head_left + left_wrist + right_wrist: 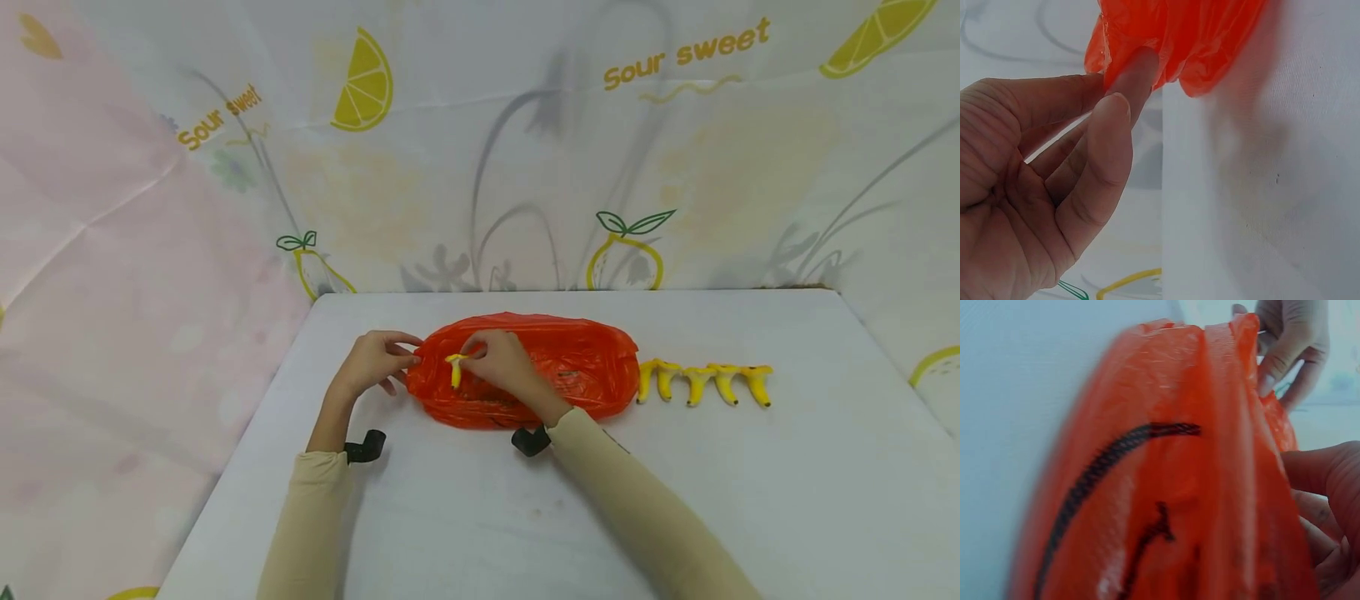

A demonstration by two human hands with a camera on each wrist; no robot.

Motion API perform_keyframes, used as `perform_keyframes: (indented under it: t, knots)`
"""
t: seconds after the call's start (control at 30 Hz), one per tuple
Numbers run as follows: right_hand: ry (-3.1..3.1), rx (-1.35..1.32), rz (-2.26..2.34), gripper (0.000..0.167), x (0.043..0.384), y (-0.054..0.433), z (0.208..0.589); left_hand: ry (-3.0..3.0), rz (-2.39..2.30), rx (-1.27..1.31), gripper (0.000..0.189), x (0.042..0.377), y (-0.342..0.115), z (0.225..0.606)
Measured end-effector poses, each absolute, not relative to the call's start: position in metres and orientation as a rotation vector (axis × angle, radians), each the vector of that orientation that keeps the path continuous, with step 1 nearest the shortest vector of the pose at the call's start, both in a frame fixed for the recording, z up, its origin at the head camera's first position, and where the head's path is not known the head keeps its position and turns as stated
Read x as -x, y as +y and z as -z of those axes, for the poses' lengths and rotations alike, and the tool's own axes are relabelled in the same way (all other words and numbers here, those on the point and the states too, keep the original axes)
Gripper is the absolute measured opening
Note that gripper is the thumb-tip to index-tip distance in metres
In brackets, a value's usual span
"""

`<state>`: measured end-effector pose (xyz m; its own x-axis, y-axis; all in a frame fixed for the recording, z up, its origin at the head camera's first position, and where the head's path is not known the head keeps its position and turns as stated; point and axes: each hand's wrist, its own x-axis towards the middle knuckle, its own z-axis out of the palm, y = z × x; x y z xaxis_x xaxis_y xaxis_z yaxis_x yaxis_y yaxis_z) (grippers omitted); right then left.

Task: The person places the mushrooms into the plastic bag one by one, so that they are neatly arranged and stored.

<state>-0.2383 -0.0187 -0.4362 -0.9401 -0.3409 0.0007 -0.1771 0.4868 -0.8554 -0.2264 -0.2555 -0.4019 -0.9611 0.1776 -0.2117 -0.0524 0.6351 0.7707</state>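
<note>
A red plastic bag (570, 367) lies on the white table with its mouth spread wide and facing up. At its left end, my left hand (378, 360) holds the rim between its fingers; the left wrist view shows the fingertips (1147, 62) at the red plastic. Over the left part of the mouth, my right hand (498, 360) pinches a small toy banana (455, 372) by its top, the tip hanging down. In the right wrist view the bag's side (1122, 487) with black print hides much of this hand (1335, 506), and the banana is out of sight.
Several more small toy bananas (696, 385) lie in a row on the table (465, 517) right of the bag, the nearest close to its edge. A printed cloth backdrop (465, 150) rises behind the table. Black wrist mounts (366, 447) sit at both wrists.
</note>
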Motion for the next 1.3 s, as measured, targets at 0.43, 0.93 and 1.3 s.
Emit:
perform_keyframes:
  t: [0.43, 0.93, 1.3]
  knots:
    - [2.670, 0.434, 1.285, 0.020, 0.235, -0.030, 0.444, 2.586, -1.244, -0.135, 0.035, 0.227, -0.254, 0.405]
    - [2.828, 0.532, 1.152, 0.030, 0.228, -0.007, 0.425, 2.604, -1.239, -0.144, 0.035, 0.224, -0.256, 0.403]
    - [2.803, 0.525, 1.257, 0.026, 0.212, 0.046, 0.409, 2.605, -1.257, -0.132, 0.033, 0.225, -0.256, 0.405]
